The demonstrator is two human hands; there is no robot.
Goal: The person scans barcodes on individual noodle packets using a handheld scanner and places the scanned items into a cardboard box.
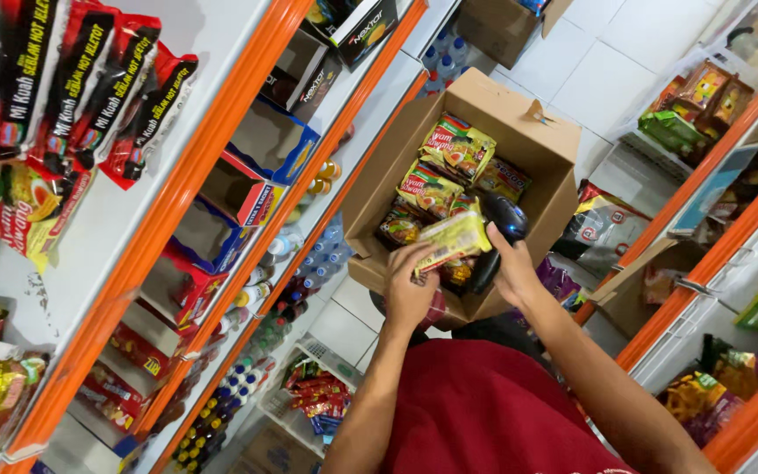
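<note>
Yellow noodle packet [451,239] in my left hand [410,290], fingers pinched round its lower end, held just above the open box [537,145]. My right hand [512,268] is wrapped around a black scanner [502,224], its head tipped toward the packet, almost touching it. Scan looks in progress, by my reading; one packet up, the rest waiting. Box holds more packets [449,167], yellow-green and darker ones, loosely piled, roughly half full. Box rests near my red-clad lap [484,412]. Left shelf [177,211]: red noodle packs [89,79] up top, open cartons below, bottles lower. Right shelf [712,228]: assorted snack bags. White tile floor [607,79] beyond.
</note>
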